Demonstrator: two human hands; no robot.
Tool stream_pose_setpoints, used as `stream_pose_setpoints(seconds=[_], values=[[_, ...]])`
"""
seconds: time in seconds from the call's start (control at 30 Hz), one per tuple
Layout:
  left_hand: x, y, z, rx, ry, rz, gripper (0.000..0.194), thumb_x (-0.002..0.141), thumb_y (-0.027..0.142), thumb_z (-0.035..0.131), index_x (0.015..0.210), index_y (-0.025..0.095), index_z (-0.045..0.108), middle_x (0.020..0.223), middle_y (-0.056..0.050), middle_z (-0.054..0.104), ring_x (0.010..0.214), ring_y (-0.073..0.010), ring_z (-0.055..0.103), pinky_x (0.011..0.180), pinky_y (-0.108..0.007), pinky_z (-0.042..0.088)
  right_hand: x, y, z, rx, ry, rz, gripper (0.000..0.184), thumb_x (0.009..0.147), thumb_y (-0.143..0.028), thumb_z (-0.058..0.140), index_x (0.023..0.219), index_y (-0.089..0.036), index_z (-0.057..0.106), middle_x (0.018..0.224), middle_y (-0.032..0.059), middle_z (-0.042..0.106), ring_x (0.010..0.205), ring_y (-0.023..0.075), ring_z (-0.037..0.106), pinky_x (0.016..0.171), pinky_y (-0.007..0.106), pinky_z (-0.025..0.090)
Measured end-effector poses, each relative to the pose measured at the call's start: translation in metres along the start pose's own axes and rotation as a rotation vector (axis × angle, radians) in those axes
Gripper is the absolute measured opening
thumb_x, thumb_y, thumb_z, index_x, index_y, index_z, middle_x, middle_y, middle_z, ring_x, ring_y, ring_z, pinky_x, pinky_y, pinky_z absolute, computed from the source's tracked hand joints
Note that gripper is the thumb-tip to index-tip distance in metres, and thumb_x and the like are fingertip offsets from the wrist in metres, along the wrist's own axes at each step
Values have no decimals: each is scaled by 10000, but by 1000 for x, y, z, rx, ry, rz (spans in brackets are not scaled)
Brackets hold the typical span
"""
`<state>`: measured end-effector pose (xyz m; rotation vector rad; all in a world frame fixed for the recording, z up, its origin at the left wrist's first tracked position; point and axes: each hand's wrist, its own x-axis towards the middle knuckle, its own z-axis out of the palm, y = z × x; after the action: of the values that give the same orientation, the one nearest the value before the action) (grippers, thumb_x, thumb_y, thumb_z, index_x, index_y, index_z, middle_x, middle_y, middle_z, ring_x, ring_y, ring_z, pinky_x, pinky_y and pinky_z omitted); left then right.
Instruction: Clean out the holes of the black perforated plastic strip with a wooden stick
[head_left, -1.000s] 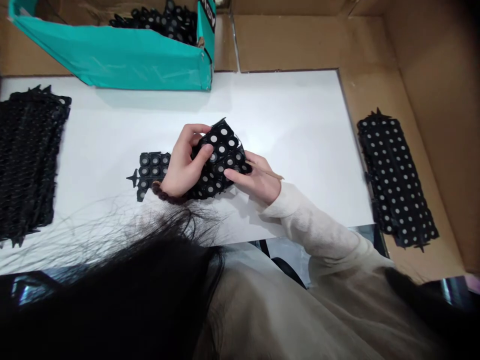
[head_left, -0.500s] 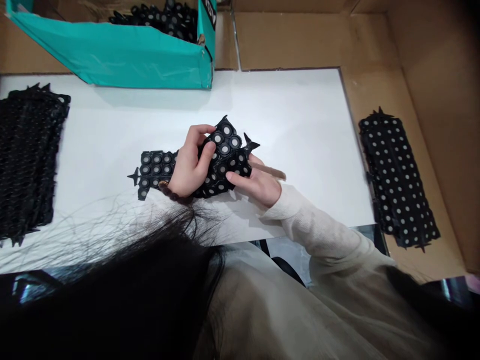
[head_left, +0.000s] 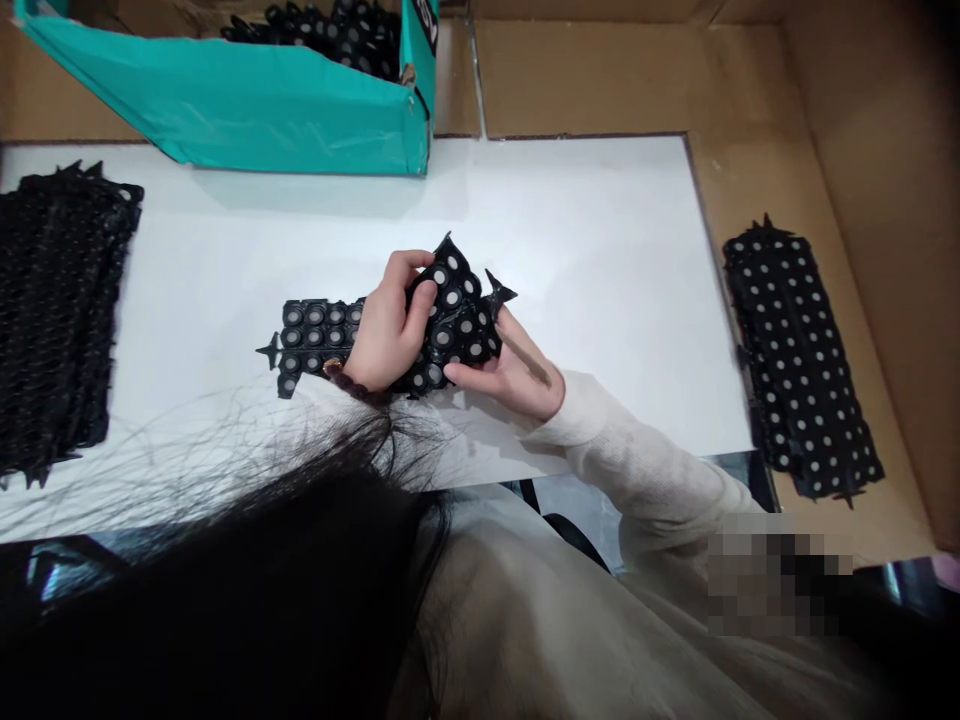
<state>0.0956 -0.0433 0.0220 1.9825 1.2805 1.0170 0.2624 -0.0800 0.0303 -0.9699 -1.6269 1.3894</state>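
Observation:
A black rubbery sheet (head_left: 315, 338) covered in round cups with pale grey centres lies over the white board, its right part lifted and bent. My left hand (head_left: 388, 325) is closed on the bent part, thumb on top. At the right end, my right hand (head_left: 529, 375) grips the same sheet, thumb on its lower edge and the other fingers mostly hidden behind it. A thin brownish stick (head_left: 531, 358) lies across the right palm; its exact kind cannot be made out. Pointed star-like tips stick out at both ends of the sheet.
A teal box (head_left: 300, 115) at the back left holds many small black round pieces (head_left: 352, 40). A pile of black sheets (head_left: 60, 320) lies left on the white board (head_left: 600, 240). More dotted sheets (head_left: 802, 360) rest on cardboard at right, beside a cardboard wall (head_left: 885, 200).
The bent part of the sheet has turned slightly in my hands. My right thumb has slid a little left and down, and the stick now lies closer against the palm.

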Motion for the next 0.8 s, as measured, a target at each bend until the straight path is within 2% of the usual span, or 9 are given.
stream_pose_setpoints(seconds=[0.2,0.3,0.37,0.4,0.47,0.53,0.63,0.8], values=[[3,-1,-3,-15,-14,-54,363,915,452,422,1195,226,465,894,-19,589,821,-159,570,780,-295,425,-1,0,-6,29,22,-7,603,712,-498,667,1178,-241,384,1278,93,519,1180,238,516,1049,463,431],[3,0,-15,9,78,-55,360,851,436,541,1154,246,497,999,-49,596,958,-199,559,859,-322,418,0,4,-12,-80,123,-36,555,708,-481,676,1124,-217,421,1226,109,534,1184,255,497,1052,472,425],[-2,3,-25,83,121,-35,287,809,414,605,1034,244,556,967,-48,601,937,-204,557,866,-328,416,0,9,-15,-97,164,-36,540,731,-473,654,1138,-210,413,1176,110,548,1147,255,517,1012,468,459],[-5,5,-29,117,66,-25,232,803,406,613,958,238,578,887,-37,606,863,-195,565,833,-328,426,0,12,-15,-95,171,-31,534,747,-471,636,1154,-215,404,1157,105,552,1123,251,529,984,464,480],[-13,9,-35,152,-144,40,219,758,413,661,854,228,592,770,-14,606,753,-182,571,757,-323,443,0,17,-15,-122,181,-21,515,765,-475,613,1167,-229,404,1136,92,555,1108,253,531,948,465,500],[-20,12,-36,198,-251,108,241,742,420,671,861,224,598,777,-13,623,761,-188,583,756,-328,448,0,19,-14,-184,187,-10,504,765,-491,608,1161,-236,428,1140,88,550,1129,264,510,961,479,485],[-26,15,-33,242,-294,134,203,791,380,619,903,213,596,854,-21,655,815,-186,603,772,-326,459,0,14,-15,-236,187,-9,551,760,-534,602,1181,-220,437,1177,98,534,1173,273,479,1026,493,425],[-25,16,-33,190,-279,53,164,780,334,640,882,209,607,880,-9,677,811,-164,630,750,-287,486,0,3,-16,-275,171,-17,524,772,-569,576,1157,-231,464,1180,95,557,1247,275,430,1110,516,308]])
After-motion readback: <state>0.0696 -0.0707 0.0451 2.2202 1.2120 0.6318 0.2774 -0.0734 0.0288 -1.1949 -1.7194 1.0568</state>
